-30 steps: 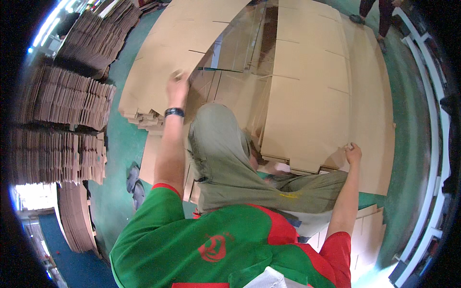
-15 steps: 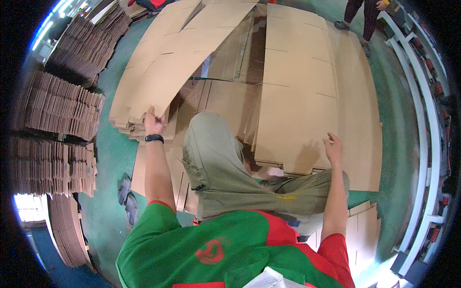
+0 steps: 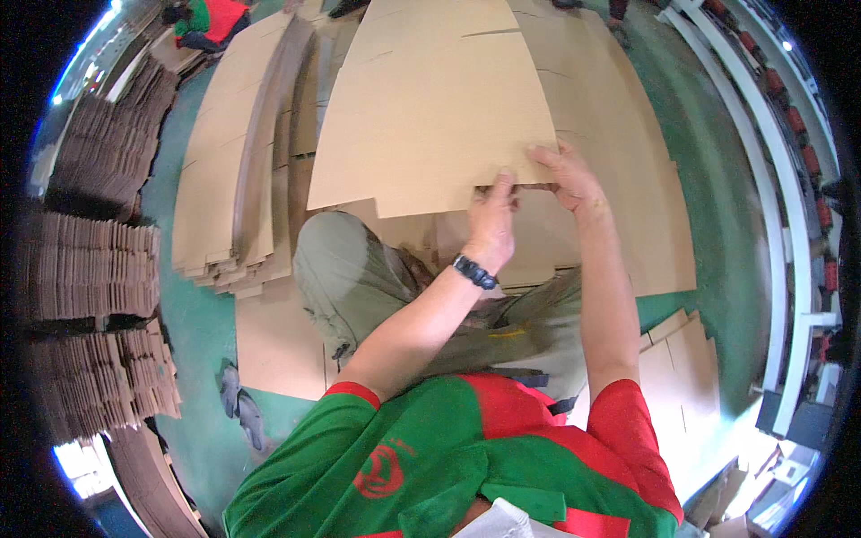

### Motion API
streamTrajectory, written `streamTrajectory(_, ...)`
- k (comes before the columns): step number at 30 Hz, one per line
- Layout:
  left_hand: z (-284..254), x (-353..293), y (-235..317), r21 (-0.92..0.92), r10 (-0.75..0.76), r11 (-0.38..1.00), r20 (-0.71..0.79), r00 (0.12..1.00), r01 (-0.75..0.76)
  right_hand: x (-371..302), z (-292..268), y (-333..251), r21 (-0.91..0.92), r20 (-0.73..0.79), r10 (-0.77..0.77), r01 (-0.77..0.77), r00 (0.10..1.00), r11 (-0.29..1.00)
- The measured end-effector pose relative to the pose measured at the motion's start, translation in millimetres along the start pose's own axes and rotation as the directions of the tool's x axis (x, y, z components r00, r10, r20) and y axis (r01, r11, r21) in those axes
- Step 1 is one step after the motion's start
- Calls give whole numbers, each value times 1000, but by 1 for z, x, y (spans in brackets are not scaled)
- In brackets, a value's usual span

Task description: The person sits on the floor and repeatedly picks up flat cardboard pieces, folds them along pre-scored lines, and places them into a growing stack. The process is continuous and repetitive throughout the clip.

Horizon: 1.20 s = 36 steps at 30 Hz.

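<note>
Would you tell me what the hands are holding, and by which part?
Both the left hand and right hand grip a flat cardboard sheet along its near edge.

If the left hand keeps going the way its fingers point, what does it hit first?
The left hand already touches the near edge of the cardboard sheet; going on, it likely slides along that sheet, though depth is unclear.

I'm in a short-sleeve tee (image 3: 466, 457), green body w/ red sleeves and a red round logo on the chest. Black watch (image 3: 474, 272) on my left wrist. Trousers (image 3: 359, 278) are olive-khaki, baggy. Forearms bare, no gloves on either hand.
</note>
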<state>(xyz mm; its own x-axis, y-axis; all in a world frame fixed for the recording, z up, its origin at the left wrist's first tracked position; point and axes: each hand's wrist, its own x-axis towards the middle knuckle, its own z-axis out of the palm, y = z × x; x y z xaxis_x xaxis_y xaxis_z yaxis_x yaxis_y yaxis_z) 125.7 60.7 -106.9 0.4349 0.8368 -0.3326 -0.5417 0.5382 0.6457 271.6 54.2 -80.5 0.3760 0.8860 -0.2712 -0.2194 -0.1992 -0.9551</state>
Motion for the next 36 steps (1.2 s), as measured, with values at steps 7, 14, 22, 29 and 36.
streamTrajectory(7,-8,-35,-30,601,-630,739,458,627,304,-6,-158,65,12,-48,135,-135,990,991)
streamTrajectory(14,-127,87,-15,916,393,-163,402,827,-367,-8,-223,172,-337,-274,399,-476,875,812)
streamTrajectory(22,-201,119,-51,987,-55,7,-163,985,163,11,-228,199,-879,-392,56,-392,918,271)
streamTrajectory(29,-179,100,-51,990,-85,-137,-43,995,31,13,-220,198,-965,-249,60,-243,967,-94)
streamTrajectory(36,-176,99,-49,979,-40,-205,-21,999,12,14,-224,194,-913,-358,94,-370,929,172)
